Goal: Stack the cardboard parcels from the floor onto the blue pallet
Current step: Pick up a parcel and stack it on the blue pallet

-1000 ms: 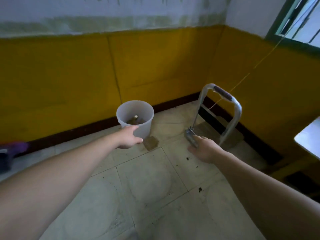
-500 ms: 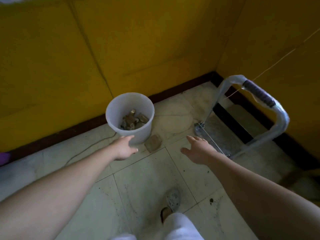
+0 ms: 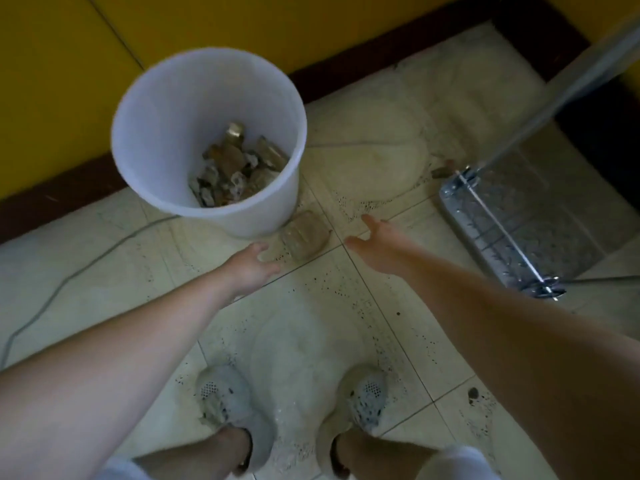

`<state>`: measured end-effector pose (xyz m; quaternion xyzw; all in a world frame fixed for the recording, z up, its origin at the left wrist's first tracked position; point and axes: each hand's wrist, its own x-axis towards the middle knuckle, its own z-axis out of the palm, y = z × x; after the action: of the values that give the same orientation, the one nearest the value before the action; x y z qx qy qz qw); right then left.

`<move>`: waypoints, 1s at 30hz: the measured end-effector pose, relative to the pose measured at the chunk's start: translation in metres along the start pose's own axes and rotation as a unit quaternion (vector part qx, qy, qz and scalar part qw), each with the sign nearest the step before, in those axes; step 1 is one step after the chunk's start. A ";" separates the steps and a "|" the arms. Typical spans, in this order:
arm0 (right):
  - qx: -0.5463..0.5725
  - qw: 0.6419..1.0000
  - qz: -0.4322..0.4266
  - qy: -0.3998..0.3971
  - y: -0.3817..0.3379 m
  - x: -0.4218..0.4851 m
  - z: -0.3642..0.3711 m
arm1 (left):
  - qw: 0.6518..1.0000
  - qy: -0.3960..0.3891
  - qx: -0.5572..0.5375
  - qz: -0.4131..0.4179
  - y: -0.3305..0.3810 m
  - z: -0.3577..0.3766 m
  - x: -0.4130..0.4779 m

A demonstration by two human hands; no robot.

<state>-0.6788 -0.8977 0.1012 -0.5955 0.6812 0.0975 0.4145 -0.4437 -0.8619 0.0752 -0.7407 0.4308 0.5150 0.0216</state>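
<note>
your left hand (image 3: 250, 268) and right hand (image 3: 379, 241) hover empty, fingers loose, either side of the small brown parcel (image 3: 304, 234) beside the white bucket (image 3: 266, 216)

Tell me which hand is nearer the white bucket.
Left. The left hand is just in front of the base of the white bucket. The right hand is off to its right, beyond the small brown packet.

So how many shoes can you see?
2. The left shoe is near the bottom, left of the middle. The right shoe is beside it, a gap apart. Both stand on the floor.
</note>
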 end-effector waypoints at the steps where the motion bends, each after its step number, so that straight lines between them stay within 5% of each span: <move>1: 0.011 1.000 0.007 -0.004 0.006 0.026 0.018 | 1.000 -0.002 -0.018 -0.009 -0.011 0.012 0.029; 13: 0.198 0.979 0.038 0.012 0.032 0.260 0.191 | 0.958 0.050 -0.275 -0.057 -0.086 0.101 0.266; 17: 0.294 0.955 0.035 0.022 0.033 0.290 0.215 | 0.933 -0.023 -0.353 -0.064 -0.082 0.115 0.292; 23: 0.369 0.925 0.037 0.084 0.044 0.244 0.211 | 0.913 -0.011 -0.407 -0.003 -0.064 0.111 0.261; 30: 0.419 0.905 0.045 0.052 0.011 0.083 0.118 | 0.920 -0.022 -0.391 0.009 -0.018 0.064 0.101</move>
<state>-0.6319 -0.8812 -0.0341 -0.3398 0.7058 -0.2097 0.5852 -0.4697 -0.8829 -0.0411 -0.6747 0.2016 0.6587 -0.2652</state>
